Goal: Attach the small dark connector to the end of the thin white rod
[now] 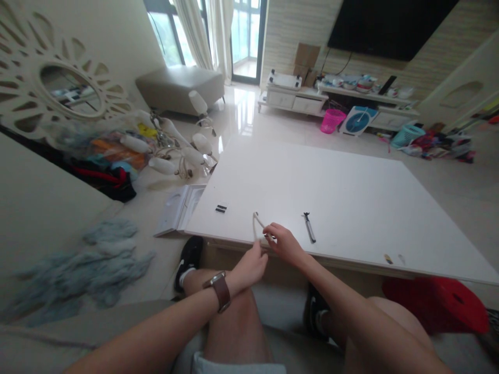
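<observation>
A thin white cord [254, 224] rises in a narrow loop above the near edge of the white table [331, 192]. The fingers of my left hand [251, 265] are closed on its lower end, close to the table's edge. My right hand [281, 241] pinches the other side of the loop, just right of the left hand. A small dark piece shows by the right fingertips, too small to name. Right of my hands lies a slim grey and black tool [309, 227]. Two short black strips [221, 209] lie to the left on the tabletop.
Small yellowish [388, 258] and clear [402, 258] pieces lie near the table's front right edge. An open white box [175, 210] stands at the left. Beyond it, a chandelier [183, 150] rests on the floor. A red object [440, 304] sits below the table at right.
</observation>
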Demonstrator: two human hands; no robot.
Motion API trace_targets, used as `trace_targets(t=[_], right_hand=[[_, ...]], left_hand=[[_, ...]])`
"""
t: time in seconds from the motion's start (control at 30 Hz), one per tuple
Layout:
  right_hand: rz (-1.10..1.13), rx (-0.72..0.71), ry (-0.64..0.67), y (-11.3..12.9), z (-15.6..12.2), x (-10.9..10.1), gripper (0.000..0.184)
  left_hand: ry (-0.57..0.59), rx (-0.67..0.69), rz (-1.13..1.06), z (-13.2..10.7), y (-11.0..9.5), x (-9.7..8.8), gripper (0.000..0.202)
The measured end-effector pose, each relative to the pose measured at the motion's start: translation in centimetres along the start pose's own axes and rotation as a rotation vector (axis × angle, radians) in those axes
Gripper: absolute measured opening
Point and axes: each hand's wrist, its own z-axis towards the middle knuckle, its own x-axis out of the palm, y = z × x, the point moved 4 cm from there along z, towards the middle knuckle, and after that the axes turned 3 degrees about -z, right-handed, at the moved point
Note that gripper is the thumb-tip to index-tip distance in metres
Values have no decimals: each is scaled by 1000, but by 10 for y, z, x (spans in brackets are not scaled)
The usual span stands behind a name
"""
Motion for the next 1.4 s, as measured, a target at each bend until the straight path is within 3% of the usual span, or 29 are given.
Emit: trace_targets(t=[0.13, 0.27, 0.43, 0.6, 0.9, 1.0, 1.1, 1.27, 1.4], right_hand=[[78, -42, -30, 10, -1, -2, 15], [118, -57, -41, 17, -2, -3, 14], [137, -70, -38, 24, -2, -5, 13], [135, -73, -41, 25, -3, -7, 11], [198, -102, -94, 32, -6, -16, 7], [322, -9, -173, 28, -4, -21, 13], [543, 180, -245, 11, 0, -19, 20], [996, 416, -348, -16, 7, -9, 15], [1255, 530, -325, -19, 8, -3, 30]], left_hand=[[-117, -218, -624, 10, 6, 2, 28], [-191, -227, -834, 10, 3, -1, 13], [-282, -174, -945, 10, 7, -4, 22], [-297, -123, -959, 11, 8, -5, 38], [-425, -77, -911, 11, 8, -14, 30], [-455, -101, -939, 12, 7, -15, 29], [-484, -133, -956, 13, 5, -19, 27], [-556, -111, -981, 18, -2, -39, 20], [-577, -86, -1014, 22, -7, -53, 16]])
